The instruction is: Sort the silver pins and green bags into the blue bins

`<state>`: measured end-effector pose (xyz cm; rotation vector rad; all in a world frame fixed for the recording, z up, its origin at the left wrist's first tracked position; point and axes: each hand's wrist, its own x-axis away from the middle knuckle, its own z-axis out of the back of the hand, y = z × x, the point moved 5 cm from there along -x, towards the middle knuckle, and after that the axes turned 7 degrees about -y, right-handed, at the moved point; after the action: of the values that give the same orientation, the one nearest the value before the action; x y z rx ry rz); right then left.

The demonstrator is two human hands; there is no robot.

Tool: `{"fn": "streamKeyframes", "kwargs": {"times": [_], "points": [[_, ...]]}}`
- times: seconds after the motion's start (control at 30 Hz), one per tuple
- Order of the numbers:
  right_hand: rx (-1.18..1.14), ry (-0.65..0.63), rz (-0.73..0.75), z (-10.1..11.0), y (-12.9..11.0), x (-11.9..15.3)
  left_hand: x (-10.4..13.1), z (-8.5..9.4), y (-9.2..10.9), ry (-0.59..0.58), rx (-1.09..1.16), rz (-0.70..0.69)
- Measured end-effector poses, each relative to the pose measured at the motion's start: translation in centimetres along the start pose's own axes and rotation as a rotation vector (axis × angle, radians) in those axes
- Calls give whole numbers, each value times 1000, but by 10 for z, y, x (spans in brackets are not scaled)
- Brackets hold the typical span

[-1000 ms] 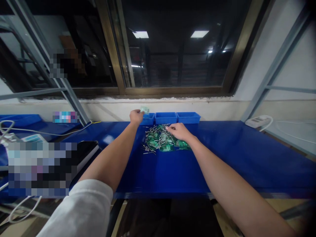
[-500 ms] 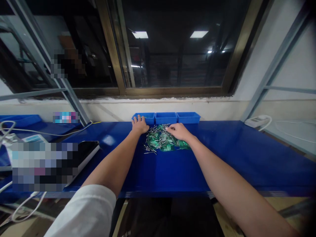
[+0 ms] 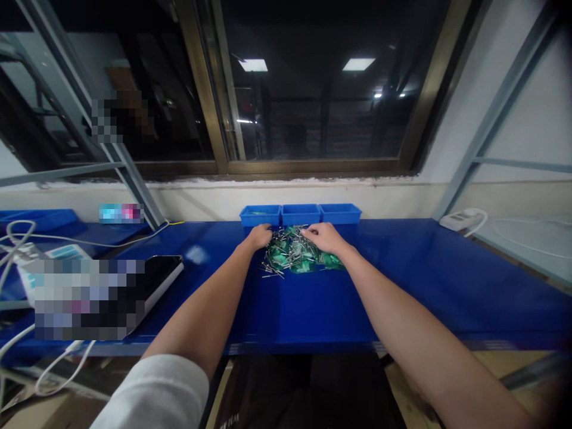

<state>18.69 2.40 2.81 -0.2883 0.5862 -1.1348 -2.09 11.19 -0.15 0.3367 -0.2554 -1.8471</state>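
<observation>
A heap of thin silver metal pins (image 3: pixel 300 255), which look like blind rivets, lies on the blue table with small green pieces (image 3: pixel 306 266) among them. My left hand (image 3: pixel 258 237) is at the heap's upper left edge, its fingers drawn together towards the pins; whether anything is between them is hidden. Over the upper right part of the heap, my right hand (image 3: pixel 328 239) has thumb and fingers pinched together at the pins. What it grips is too small to make out. Behind the hands stands a left blue bin (image 3: pixel 260 220) with something green inside.
A middle blue bin (image 3: pixel 300 218) and a right blue bin (image 3: pixel 340 218) adjoin the left one along the wall. On the blue table (image 3: pixel 402 274) at left lies a partly blurred dark device (image 3: pixel 156 280) near white cables. A white power strip (image 3: pixel 462 218) is at far right.
My left hand has come away from the left bin towards me, down to the heap's edge, and its spread fingers have drawn together. The right hand stays at the heap, still pinched.
</observation>
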Motion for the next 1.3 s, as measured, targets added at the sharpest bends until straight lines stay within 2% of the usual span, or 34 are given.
{"fn": "streamKeyframes", "kwargs": {"times": [0.13,0.37,0.6,0.83,1.07,1.17,1.3], "points": [[-5,21,-6,1,1,1,8,-8,10,-39,6,-52],[-28,5,-14,1,1,2,23,10,26,-105,-158,-38],[12,8,-9,2,-1,3,26,17,29,-25,-180,-51],[38,0,-1,-1,5,0,32,24,36,20,-96,-222],[163,-47,74,-16,0,-5,43,15,69,31,-127,-388],[126,-65,82,-20,-5,-5,47,11,79,54,-141,-394],[90,-50,79,-20,-7,-6,50,5,84,13,-143,-399]]}}
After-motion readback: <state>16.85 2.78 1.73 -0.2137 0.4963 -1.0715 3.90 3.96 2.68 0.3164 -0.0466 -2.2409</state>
